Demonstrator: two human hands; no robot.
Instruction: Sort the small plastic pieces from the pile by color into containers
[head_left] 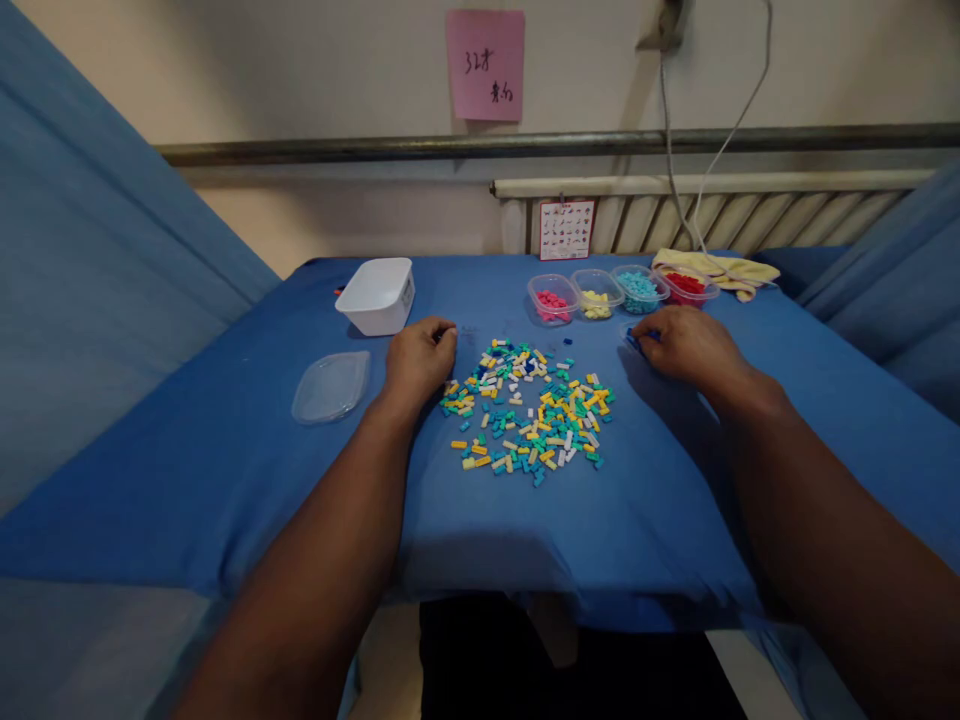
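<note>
1. Blue cloth (pixel 225 450) covers the table; scattered over its middle lie small oblong plastic bricks (pixel 531 412), yellow, teal, green and white.
2. The right hand (pixel 691 343) bends over a clear dish (pixel 623 336), dark-blue pieces (pixel 634 339) showing below; I cannot tell whether its fingertips are clamped on one.
3. The left hand (pixel 420 358) curls beside the bricks; fingertips apart or together, I cannot tell.
4. The step in hand seems to be handling dark-blue pieces; the next move calls for a light fingertip pinch.
5. Beyond: four see-through tubs (pixel 577 288), a smooth white box (pixel 379 318), a flat translucent lid (pixel 331 387).

1 pink note (pixel 486 68) above a metal pipe (pixel 375 149), 1 small chart (pixel 567 230) by a radiator (pixel 795 182), 1 yellow cloth (pixel 744 271)
</note>
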